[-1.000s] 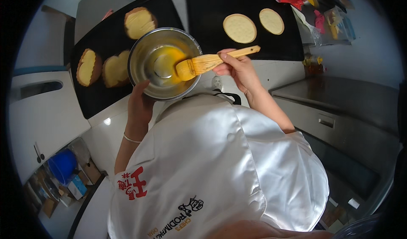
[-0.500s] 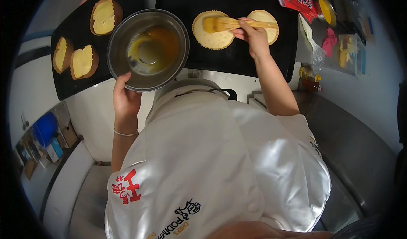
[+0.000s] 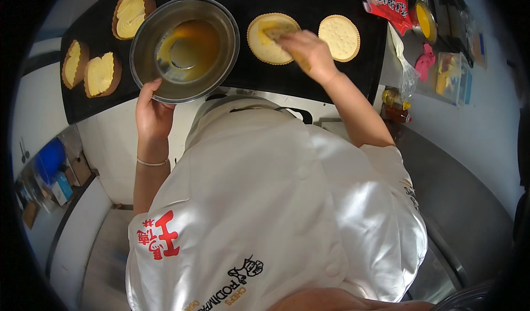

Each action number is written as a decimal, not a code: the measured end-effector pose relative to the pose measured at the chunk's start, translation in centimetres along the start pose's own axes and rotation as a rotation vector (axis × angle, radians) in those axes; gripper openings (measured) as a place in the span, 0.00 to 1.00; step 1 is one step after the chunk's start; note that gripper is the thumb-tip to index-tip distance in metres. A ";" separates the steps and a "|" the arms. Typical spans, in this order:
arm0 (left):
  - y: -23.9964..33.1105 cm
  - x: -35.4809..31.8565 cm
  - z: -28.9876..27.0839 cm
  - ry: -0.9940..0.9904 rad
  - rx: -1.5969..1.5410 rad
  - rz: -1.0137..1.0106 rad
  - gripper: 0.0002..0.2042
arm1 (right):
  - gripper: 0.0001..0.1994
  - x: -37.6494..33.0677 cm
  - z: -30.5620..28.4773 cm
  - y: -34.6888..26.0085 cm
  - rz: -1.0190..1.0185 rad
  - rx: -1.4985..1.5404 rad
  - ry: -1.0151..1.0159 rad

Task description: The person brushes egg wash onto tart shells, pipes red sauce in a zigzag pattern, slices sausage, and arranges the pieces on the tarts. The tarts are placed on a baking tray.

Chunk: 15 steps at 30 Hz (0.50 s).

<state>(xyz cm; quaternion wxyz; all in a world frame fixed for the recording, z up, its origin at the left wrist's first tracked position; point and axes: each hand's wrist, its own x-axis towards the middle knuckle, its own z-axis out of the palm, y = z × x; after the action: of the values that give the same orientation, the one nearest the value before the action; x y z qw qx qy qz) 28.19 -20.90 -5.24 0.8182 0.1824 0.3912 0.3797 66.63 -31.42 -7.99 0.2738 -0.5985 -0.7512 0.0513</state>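
Observation:
My left hand (image 3: 154, 108) grips the near rim of a metal bowl (image 3: 227, 62), tilted, with yellow-orange egg wash (image 3: 200, 41) pooled inside. In my right hand (image 3: 310, 54) is a pastry brush (image 3: 276, 32), its bristles on the top of a round pastry with a crimped edge (image 3: 262, 49). A wet yellow streak shows on that pastry. The brush handle is mostly hidden by my hand. Just right of it lies a second round pastry (image 3: 339, 38), pale and dotted with small holes. Both rest on a black baking tray (image 3: 309, 84).
On a black tray (image 3: 72, 104) at the left stand several tart shells (image 3: 101, 75) with pale yellow filling. To the right are a red packet (image 3: 386, 2), a container of yellow contents (image 3: 425, 19), a pink cloth-like item (image 3: 425, 61), a clear box (image 3: 450, 76) and bottles (image 3: 395, 105).
My right hand has moved left and turned, carrying the brush across the left pastry, which now has a yellow streak. The right pastry is uncovered. The bowl has shifted slightly left and up.

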 end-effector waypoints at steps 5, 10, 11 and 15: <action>0.6 0.0 2.1 0.024 0.031 0.006 0.14 | 0.16 -4.5 -2.3 -3.2 -0.119 0.065 -0.133; 0.9 0.4 2.1 0.043 0.072 -0.041 0.14 | 0.16 -3.3 -2.4 -2.2 0.017 -0.050 0.003; 0.9 0.5 1.6 0.049 0.073 -0.040 0.14 | 0.16 -4.1 -2.0 -2.2 -0.005 -0.088 -0.012; 1.4 0.4 2.0 0.019 0.080 -0.022 0.14 | 0.15 -6.0 -2.6 -4.8 -0.047 -0.032 -0.077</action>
<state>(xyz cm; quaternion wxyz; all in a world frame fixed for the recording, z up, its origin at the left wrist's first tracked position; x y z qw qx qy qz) 29.23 -19.63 -3.34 0.8107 0.2071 0.4160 0.3562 64.51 -38.92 -5.96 0.2363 -0.5824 -0.7758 0.0558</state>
